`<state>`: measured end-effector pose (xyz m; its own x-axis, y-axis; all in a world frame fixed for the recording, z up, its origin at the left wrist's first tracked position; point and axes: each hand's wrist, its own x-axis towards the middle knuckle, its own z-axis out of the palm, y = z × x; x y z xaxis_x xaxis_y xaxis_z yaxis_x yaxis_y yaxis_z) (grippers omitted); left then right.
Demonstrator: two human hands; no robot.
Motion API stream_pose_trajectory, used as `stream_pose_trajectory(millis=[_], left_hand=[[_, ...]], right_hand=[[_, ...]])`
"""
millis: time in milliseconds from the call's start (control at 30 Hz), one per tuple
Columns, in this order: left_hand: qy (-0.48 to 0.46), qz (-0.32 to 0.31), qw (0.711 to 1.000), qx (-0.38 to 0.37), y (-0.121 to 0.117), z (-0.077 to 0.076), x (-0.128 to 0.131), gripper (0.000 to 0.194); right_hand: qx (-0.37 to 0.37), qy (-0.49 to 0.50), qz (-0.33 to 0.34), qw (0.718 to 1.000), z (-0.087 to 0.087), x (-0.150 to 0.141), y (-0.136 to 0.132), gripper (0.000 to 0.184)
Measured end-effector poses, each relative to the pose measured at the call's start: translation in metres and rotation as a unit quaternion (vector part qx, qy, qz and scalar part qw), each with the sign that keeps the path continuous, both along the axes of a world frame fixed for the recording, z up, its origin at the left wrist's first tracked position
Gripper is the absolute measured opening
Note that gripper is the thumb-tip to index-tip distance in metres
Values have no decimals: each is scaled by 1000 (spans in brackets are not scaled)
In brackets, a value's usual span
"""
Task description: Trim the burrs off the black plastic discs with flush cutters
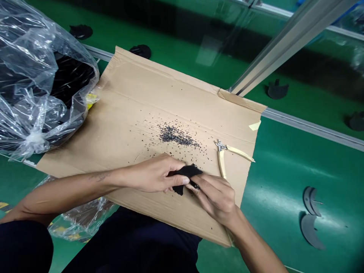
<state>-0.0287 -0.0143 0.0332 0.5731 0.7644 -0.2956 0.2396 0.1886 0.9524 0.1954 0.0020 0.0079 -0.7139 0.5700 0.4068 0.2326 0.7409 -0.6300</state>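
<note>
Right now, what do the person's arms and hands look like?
The left hand and right hand are ungloved. The left forearm has a faint dark marking, maybe a tattoo; the right forearm looks plain. A dark sleeve shows above the left forearm.

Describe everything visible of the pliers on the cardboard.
The pliers lie on the cardboard, right of the scattered black bits. They have a small shiny metal head and two slim cream handles, apparently plastic-covered. The handles are spread wide; the head points up-left in the picture. One handle runs right to the cardboard's edge; the other runs down close to the right grip, and I can't tell whether they touch.
</note>
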Motion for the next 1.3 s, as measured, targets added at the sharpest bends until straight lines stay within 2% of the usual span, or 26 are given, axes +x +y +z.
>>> stream_pose_trajectory(millis=[167,400,833,967,1300], left_hand=[[34,-11,996,87,0,7,1,27],[54,-36,990,123,2,14,1,25],[99,-65,986,116,7,30,3,27],[76,-69,990,102,7,33,2,26],[49,-73,993,76,5,33,0,21]], right_hand=[[-4,14,7,1000,0,0,-1,16],[-8,22,9,1000,0,2,-3,24],[42,21,7,999,-3,4,-2,25],[75,21,3,997,-2,4,-4,22],[50,29,7,998,0,4,-8,20]])
